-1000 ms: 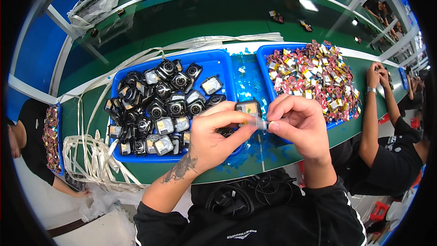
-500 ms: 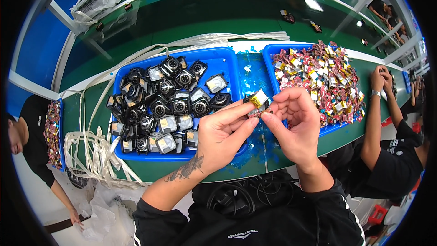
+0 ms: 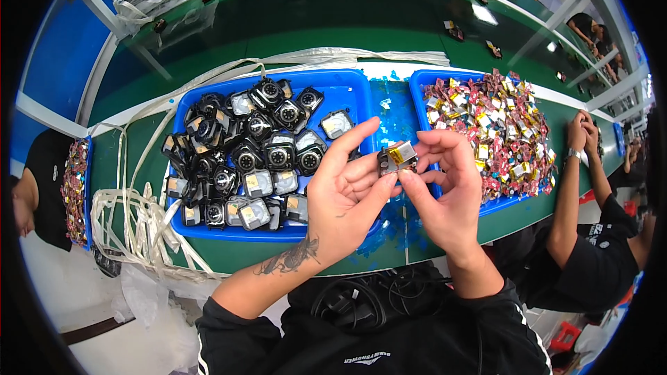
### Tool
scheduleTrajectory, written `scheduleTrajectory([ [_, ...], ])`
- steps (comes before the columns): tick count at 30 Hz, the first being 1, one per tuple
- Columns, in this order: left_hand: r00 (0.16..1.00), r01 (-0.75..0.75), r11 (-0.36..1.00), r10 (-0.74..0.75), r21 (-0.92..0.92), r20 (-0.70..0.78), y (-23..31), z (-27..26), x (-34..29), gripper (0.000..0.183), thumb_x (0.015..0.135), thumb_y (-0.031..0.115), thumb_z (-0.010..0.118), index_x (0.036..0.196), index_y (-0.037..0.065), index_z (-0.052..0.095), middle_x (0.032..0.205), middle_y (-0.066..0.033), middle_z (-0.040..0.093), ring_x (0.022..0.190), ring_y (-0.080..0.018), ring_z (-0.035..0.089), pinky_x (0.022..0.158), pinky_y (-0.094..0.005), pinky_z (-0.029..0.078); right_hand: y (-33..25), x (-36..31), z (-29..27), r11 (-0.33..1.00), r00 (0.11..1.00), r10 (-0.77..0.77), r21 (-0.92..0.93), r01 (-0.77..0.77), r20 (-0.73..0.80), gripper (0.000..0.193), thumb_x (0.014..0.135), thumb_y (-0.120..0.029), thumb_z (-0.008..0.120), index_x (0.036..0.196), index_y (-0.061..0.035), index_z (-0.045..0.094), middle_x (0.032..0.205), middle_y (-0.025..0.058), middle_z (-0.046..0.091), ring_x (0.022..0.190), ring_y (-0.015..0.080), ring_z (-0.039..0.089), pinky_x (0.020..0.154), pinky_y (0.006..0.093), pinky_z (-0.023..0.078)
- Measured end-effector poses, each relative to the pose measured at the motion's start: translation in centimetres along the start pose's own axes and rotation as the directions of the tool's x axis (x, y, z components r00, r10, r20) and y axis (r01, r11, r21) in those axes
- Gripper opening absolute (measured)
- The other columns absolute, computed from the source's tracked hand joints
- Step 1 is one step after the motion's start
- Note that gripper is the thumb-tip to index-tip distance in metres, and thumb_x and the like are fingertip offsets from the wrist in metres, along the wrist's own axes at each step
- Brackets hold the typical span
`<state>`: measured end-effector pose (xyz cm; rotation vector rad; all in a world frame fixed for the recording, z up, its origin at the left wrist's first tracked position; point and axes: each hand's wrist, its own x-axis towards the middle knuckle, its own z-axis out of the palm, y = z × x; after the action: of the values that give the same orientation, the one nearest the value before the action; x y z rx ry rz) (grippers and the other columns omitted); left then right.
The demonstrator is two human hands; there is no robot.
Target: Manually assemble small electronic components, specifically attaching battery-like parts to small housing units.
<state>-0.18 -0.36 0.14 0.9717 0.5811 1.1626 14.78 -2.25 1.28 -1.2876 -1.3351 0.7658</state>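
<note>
Black top with pushed-up sleeves — small white chest print — tattooed left forearm point(image 3: 292, 262).

We see a green tabletop point(image 3: 229, 253) running left to right. Near its front edge sit two blue trays side by side: the left tray point(image 3: 351, 83) is packed with small black modules point(image 3: 243, 160), the right tray point(image 3: 425, 78) is heaped with small red and yellow parts point(image 3: 497, 132). White straps point(image 3: 132, 222) trail over the front left corner. Bits of blue film point(image 3: 389, 219) lie between the trays.
</note>
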Motion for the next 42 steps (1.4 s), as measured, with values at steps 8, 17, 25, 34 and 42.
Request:
scheduleTrajectory([
  [8,0.981,-0.043,0.998,0.036,-0.036,-0.188,-0.7,-0.1,0.2,0.051,0.092,-0.005,0.056,0.137,0.003,0.032,0.132,-0.0243,0.053,0.112,-0.0222,0.062,0.086,-0.0273,0.054,-0.6,2.8,0.6,0.97,0.974,-0.102,-0.197,0.143,0.204,0.051,0.08,0.009,0.065,0.127,-0.0024,0.05,0.093,0.0066,0.06,0.087,0.0141,0.063,0.073,0.0281,0.055],
  [17,0.464,-0.805,-0.066,0.55,0.59,0.695,-0.6,-0.8,-0.7,0.024,0.074,0.013,0.076,0.095,0.005,0.069,0.078,-0.0014,0.061,0.074,-0.0153,0.056,0.052,-0.0255,0.043,8.8,28.1,1.1,0.904,0.932,0.287,-0.383,-0.188,0.22,0.06,0.077,-0.005,0.076,0.129,0.0012,0.048,0.097,0.0121,0.065,0.087,0.019,0.066,0.073,0.0296,0.057],
  [25,0.414,-0.818,-0.136,0.535,0.559,0.736,-1.0,-0.8,-0.8,0.033,0.067,0.014,0.066,0.099,0.004,0.071,0.082,-0.0023,0.06,0.081,-0.0171,0.057,0.053,-0.0237,0.042,9.7,27.7,0.2,0.669,0.984,0.023,-0.735,0.115,0.175,0.047,0.076,-0.016,0.078,0.116,0.0003,0.06,0.097,0.0153,0.066,0.085,0.0279,0.067,0.07,0.0351,0.056],
  [34,0.445,-0.781,-0.086,0.618,0.618,0.648,-1.2,-0.9,-0.8,0.039,0.066,0.015,0.065,0.102,0.001,0.069,0.085,-0.0038,0.058,0.082,-0.0192,0.057,0.057,-0.0267,0.046,0.8,13.4,5.7,0.581,0.501,-0.076,-0.37,0.725,0.862,0.018,0.079,-0.014,0.071,0.089,-0.002,0.062,0.082,0.0169,0.065,0.079,0.0367,0.063,0.07,0.0441,0.05],
  [42,0.88,-0.343,0.808,0.455,0.479,-0.138,-1.1,-0.1,-0.2,0.044,0.087,0.013,0.07,0.119,0.0,0.044,0.103,-0.0087,0.055,0.078,-0.0131,0.054,0.063,-0.0247,0.048,-2.2,12.5,1.1,0.963,0.856,0.065,-0.256,0.08,0.513,0.012,0.085,-0.005,0.069,0.091,-0.0001,0.059,0.075,-0.0013,0.06,0.067,0.0035,0.053,0.059,0.0224,0.045],
])
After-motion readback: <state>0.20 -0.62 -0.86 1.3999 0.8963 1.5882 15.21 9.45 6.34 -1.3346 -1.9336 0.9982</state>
